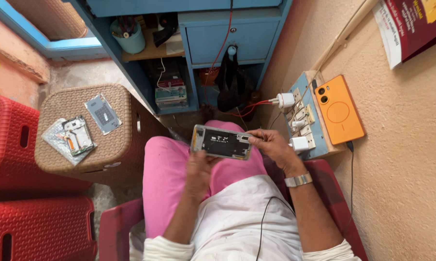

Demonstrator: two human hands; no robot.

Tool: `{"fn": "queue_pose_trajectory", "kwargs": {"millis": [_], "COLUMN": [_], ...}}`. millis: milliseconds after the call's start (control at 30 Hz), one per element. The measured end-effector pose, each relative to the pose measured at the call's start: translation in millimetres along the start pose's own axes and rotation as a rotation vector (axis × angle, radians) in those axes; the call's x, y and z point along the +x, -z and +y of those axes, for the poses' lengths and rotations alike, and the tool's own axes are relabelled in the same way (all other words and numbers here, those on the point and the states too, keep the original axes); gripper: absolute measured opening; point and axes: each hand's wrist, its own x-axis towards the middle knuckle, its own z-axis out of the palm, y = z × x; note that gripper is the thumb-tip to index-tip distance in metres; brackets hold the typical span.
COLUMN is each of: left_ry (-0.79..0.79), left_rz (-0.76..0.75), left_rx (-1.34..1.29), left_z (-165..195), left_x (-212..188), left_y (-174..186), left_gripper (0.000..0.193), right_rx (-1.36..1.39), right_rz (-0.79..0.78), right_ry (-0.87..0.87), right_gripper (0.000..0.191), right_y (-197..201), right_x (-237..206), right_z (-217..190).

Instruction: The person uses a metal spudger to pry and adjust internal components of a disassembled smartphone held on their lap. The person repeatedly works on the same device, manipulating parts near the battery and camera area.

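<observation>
A brown wicker stool (82,130) stands at the left, with a grey back cover (102,113) and a removed screen part (77,136) lying on top. At the right wall an orange phone (338,110) rests on a blue switchboard (302,118), charging. Over the pink lap, the opened phone (221,142) is held flat, insides up: its back is already off, its inner parts apparently in place. The left hand (198,169) grips its near edge, fingers closed; the right hand (271,144) pinches its right end.
</observation>
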Motion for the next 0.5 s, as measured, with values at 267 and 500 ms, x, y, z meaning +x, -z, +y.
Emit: {"fn": "queue_pose_trajectory", "kwargs": {"millis": [267, 500], "left_ry": [0.473, 0.564], "left_rz": [-0.03, -0.14], "left_rx": [0.441, 0.694], "left_z": [20.4, 12.1], "left_x": [6.7, 12.5], "left_y": [31.8, 44.6], "left_gripper": [0.05, 0.044], "right_rx": [-0.522, -0.68], "right_rz": [-0.131, -0.085], "right_ry": [0.111, 0.054], "right_gripper": [0.023, 0.023], "right_y": [-8.9, -20.1], "right_x": [38.1, 38.5], "right_z": [-24.5, -14.1]}}
